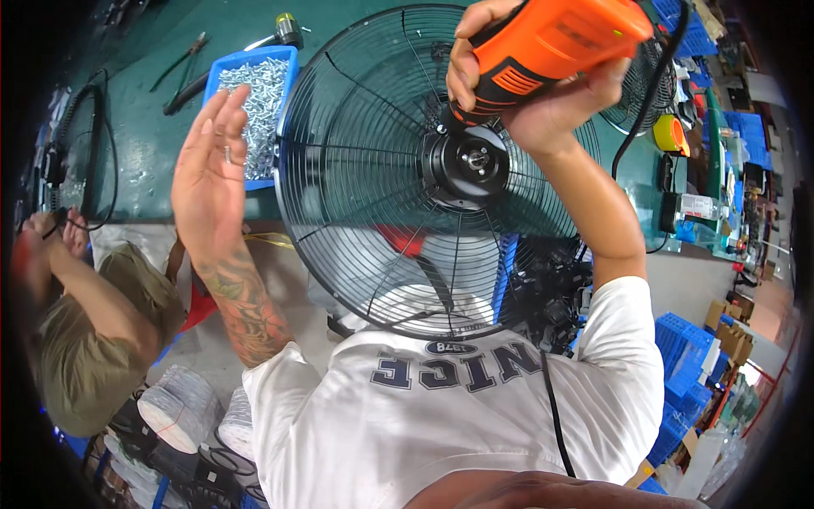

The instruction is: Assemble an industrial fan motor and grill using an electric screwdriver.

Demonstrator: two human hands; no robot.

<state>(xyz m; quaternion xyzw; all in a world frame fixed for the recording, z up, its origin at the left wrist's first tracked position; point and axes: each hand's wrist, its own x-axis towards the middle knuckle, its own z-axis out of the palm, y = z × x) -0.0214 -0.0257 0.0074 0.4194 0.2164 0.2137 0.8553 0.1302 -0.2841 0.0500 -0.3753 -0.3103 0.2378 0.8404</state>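
Note:
My right hand [543, 106] is wrapped around an orange and black corded electric screwdriver [543, 51]. Its tip points down at the edge of the black round motor [465, 167] in the middle of a fan's wire guard [356, 195]. The exact contact at the tip is hard to see. My left hand [212, 170] is raised just left of the guard, fingers stretched and slightly apart, beside a blue tray [287, 75] of silver screws [259, 93]. A tiny silver glint shows at its fingers; whether it is a screw or a ring, I cannot tell.
Pliers [180, 64] and a tool with a dark, green-ended head [288, 30] lie on the green table [144, 161]. A yellow-orange tape roll [671, 134] is at the right, near another fan guard [636, 89]. The screwdriver's black cord [657, 93] hangs there. At left, another person's hands [51, 233] are working.

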